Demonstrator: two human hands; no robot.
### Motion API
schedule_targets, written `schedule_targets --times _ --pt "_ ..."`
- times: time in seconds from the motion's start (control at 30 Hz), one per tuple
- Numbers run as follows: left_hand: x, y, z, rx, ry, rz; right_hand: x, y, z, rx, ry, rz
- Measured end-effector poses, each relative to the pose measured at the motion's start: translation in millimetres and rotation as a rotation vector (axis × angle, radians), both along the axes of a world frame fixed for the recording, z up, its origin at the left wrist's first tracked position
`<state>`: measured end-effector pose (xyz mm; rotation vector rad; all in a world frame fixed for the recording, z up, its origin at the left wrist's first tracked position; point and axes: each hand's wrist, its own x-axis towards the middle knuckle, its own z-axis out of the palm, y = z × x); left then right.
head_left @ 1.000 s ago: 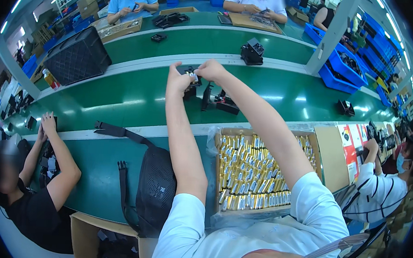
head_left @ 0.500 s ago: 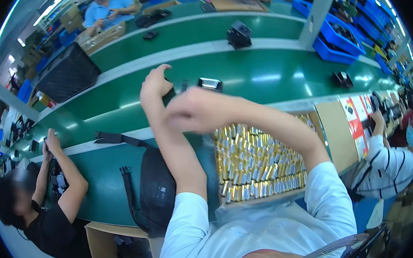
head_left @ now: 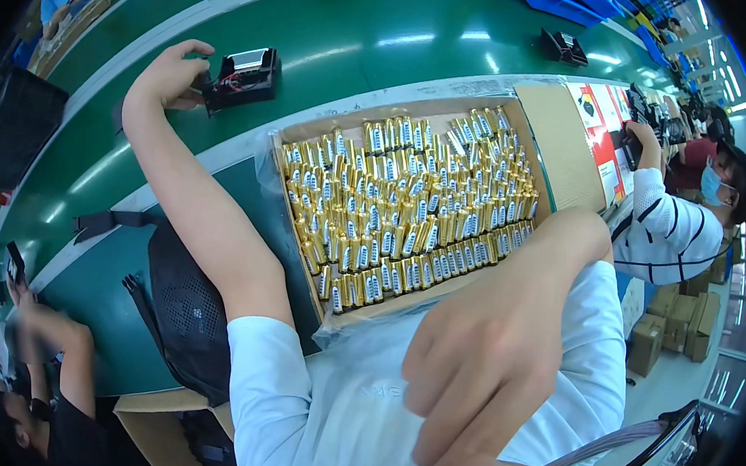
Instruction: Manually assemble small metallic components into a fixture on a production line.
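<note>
My left hand point(head_left: 171, 77) reaches out over the green belt, its fingers bent round the left edge of a black plastic housing point(head_left: 253, 88). A silvery panel and red wires show on that housing. Close before my chest is my right hand point(head_left: 485, 364), with its back upward and its fingers curled in. What it holds, if anything, is hidden. Between my arms an open cardboard box point(head_left: 526, 127) contains many gold-and-silver cylindrical batteries point(head_left: 410, 201), standing or leaning in rows. Clear plastic film lies along the box's near edge.
A black mesh bag point(head_left: 184, 297) with straps lies beside my left arm. Another black housing point(head_left: 565, 47) rests farther right on the green belt point(head_left: 389, 24). Co-workers sit at both sides. A cardboard carton point(head_left: 135, 411) stands below the table at left.
My right hand has come away from beside the left one, back to my chest. My left hand now meets the black housing. The view has turned down and to the right.
</note>
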<state>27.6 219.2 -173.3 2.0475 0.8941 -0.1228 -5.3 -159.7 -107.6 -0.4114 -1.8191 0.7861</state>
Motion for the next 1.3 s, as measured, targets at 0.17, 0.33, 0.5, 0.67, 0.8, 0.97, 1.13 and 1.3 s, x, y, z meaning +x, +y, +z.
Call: schedule_targets --times 0.17,0.33,0.5,0.67,0.8,0.97,1.13,1.3 --pt "-4 -6 3 -0.124 -0.071 -0.004 5 -10 -1 -0.060 0.095 -0.057" --pt "-8 10 -5 -0.049 -0.121 -0.107 10 -17 -1 -0.080 0.020 -0.054" --pt "0 -5 10 0.137 -0.055 -0.117 84 -33 -17 -0.328 -0.335 -0.651" --pt "9 -22 25 0.543 0.000 -0.100 137 -23 -66 -1.057 -1.086 -1.352" --pt "24 -34 30 0.719 0.133 -0.023 144 -14 -80 -1.216 -1.040 -1.390" --pt "31 -36 27 0.677 0.027 -0.038 144 -10 -83 -1.205 -0.921 -1.362" --pt "50 -26 -3 0.568 -0.104 -0.073 144 -10 -88 -1.253 -0.799 -1.442" --pt "77 -43 -19 0.230 -0.326 0.031 141 0 -78 -1.333 -0.839 -1.404"
